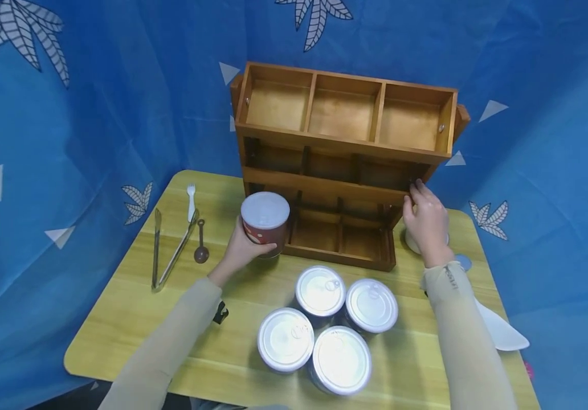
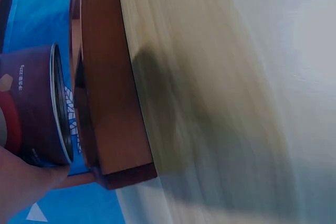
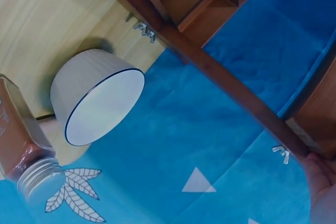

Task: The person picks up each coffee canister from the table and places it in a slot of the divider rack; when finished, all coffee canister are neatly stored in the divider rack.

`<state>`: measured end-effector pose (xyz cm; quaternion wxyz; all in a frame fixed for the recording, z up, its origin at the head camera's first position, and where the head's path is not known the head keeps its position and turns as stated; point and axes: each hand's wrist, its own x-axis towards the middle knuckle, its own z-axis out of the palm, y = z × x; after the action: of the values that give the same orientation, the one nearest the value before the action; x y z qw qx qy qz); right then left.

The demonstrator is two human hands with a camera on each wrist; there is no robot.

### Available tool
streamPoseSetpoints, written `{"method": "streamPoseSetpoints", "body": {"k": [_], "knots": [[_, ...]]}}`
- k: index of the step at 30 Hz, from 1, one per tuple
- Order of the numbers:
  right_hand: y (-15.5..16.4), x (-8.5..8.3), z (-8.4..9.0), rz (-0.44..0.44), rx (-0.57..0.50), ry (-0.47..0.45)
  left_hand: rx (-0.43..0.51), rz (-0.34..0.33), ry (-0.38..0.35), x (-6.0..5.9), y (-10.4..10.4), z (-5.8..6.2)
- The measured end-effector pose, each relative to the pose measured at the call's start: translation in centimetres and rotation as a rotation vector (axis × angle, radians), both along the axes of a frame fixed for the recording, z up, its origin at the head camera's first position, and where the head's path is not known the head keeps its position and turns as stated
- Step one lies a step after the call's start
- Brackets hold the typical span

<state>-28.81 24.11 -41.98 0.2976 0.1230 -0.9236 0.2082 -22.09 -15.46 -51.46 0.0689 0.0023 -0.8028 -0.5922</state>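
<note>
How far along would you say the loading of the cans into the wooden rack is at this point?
Done: nothing visible; the wooden rack shows only empty compartments. In hand: the left hand grips a red can at the rack's lower tier, while the right hand steadies its side. Left: four silver-lidded cans on the table.

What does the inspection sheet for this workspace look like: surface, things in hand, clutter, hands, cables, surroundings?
Surface: yellow wooden table with rounded corners.
Things in hand: red can with a white lid, held beside the tiered wooden rack; the rack's visible compartments hold nothing.
Clutter: four cans clustered at the front; tongs, white fork and brown spoon on the left; white bowl and a metal-capped jar behind the right hand; white spatula.
Hands: left hand has its grip on the red can; right hand touches the rack's right end.
Cables: nothing seen.
Surroundings: blue leaf-print cloth all round.
</note>
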Motion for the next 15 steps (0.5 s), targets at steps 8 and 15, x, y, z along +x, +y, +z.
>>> {"method": "streamPoseSetpoints", "body": {"k": [8, 15], "knots": [[-0.2, 0.2, 0.1, -0.007, 0.024, -0.019, -0.045, 0.061, -0.041, -2.5, 0.6, -0.7], [-0.1, 0.3, 0.1, -0.007, 0.012, 0.002, -0.086, 0.108, -0.051, -4.3, 1.3, -1.7]]}}
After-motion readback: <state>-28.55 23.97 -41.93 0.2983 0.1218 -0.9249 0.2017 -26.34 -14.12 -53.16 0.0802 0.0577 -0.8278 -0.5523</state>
